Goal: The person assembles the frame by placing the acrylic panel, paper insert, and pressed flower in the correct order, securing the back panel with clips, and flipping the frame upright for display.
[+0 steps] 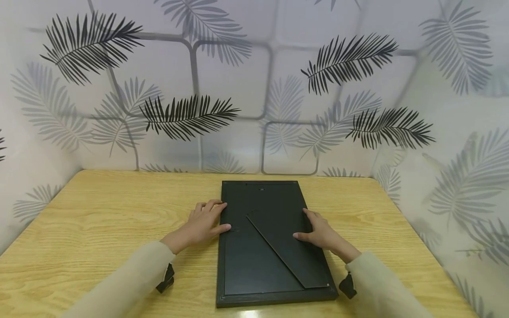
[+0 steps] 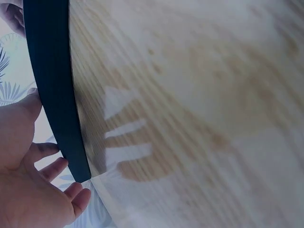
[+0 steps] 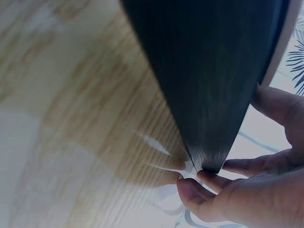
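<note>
A black picture frame (image 1: 244,265) lies on its face, its back up and its long side running away from me. A flat stand leg (image 1: 286,243) sits slantwise across the backing. My left hand (image 1: 200,224) holds the left edge, thumb over the top and fingers along the side. On the opposite edge my right hand (image 1: 321,230) grips likewise, its thumb reaching onto the back. Both wrist views show fingertips against the frame's dark side wall, low down near the tabletop. The front of the frame is hidden.
A light wood-grain table (image 1: 119,207) carries the frame. Patterned wall covering (image 1: 238,88) with leaf prints rises behind the table and at both sides. Black wrist straps (image 1: 166,279) show below both sleeves.
</note>
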